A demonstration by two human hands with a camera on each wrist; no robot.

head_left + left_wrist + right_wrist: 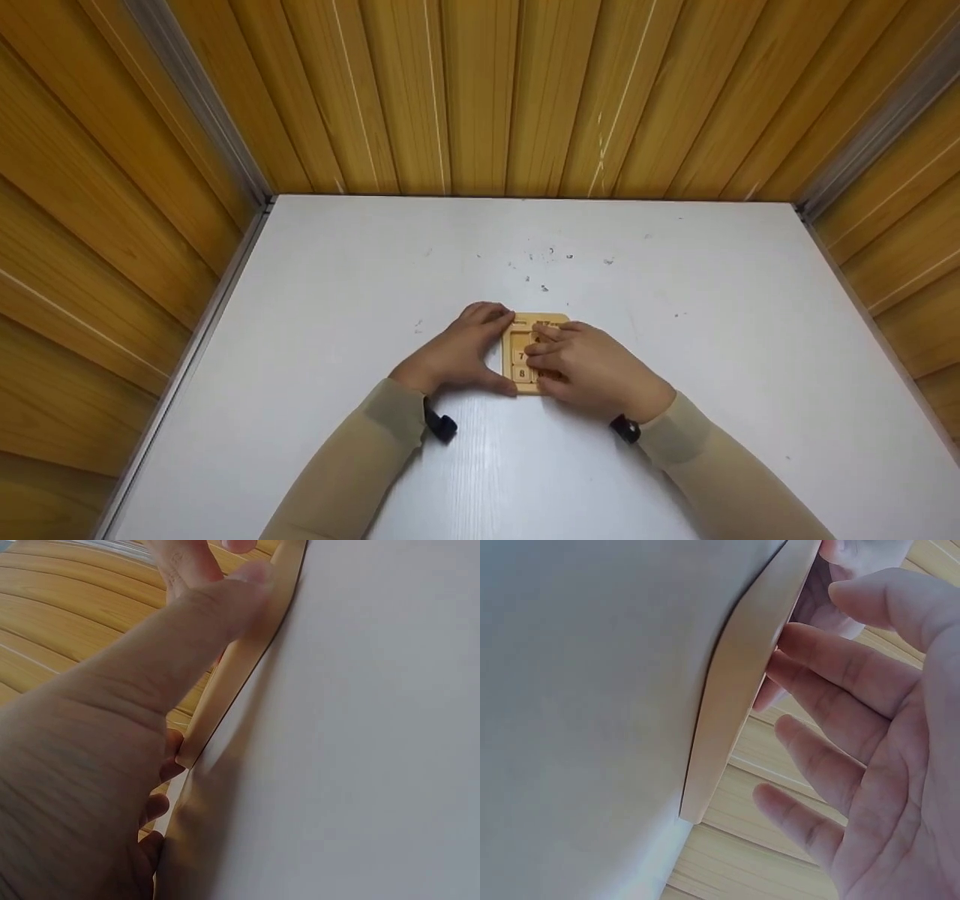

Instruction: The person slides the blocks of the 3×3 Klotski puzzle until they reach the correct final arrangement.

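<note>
A wooden sliding number puzzle (529, 318) lies flat on the white table between both hands. My left hand (461, 349) holds it by the left side, thumb at the near corner and fingers at the far corner. From the right, my right hand (592, 364) reaches over the frame, its extended fingertips touching the number tiles. Tile 7 (521, 356) and tile 8 (522, 373) show in the left column, below a bare slot; the hand hides most other tiles. Both wrist views show the puzzle's side edge (727, 697), with the right fingers (832, 701) spread above it.
The white table (337, 270) carries small dark marks (545, 288) beyond the puzzle. Wood-patterned panels (480, 97) wall it in at the back and both sides. A black band (441, 427) circles the left wrist, another (625, 428) the right.
</note>
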